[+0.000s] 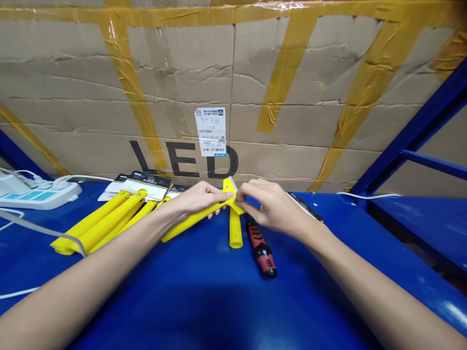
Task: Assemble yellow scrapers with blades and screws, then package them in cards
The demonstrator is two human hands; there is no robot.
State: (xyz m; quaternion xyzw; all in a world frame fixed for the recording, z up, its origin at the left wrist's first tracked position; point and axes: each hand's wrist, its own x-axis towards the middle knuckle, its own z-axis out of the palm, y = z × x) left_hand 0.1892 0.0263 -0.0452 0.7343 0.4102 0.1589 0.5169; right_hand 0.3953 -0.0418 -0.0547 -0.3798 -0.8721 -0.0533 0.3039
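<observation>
Near the middle of the blue surface, my left hand [200, 197] grips a yellow plastic scraper [195, 222] by its head end, its long handle slanting down to the left. My right hand [268, 201] is closed in a pinch at the scraper's head; whatever lies between its fingertips is hidden. Just behind and below them is a second yellow scraper [235, 231], its handle towards me and a metal edge showing at its far end. A screwdriver with a red and black handle [261, 250] lies below my right hand, its tip hidden.
Several yellow scrapers [105, 221] lie at left beside black-and-white packaging cards [144, 184]. A white power strip [44, 194] with cables stands further left. A large taped cardboard box [175, 73] walls off the back; a blue metal frame [412, 126] rises at right.
</observation>
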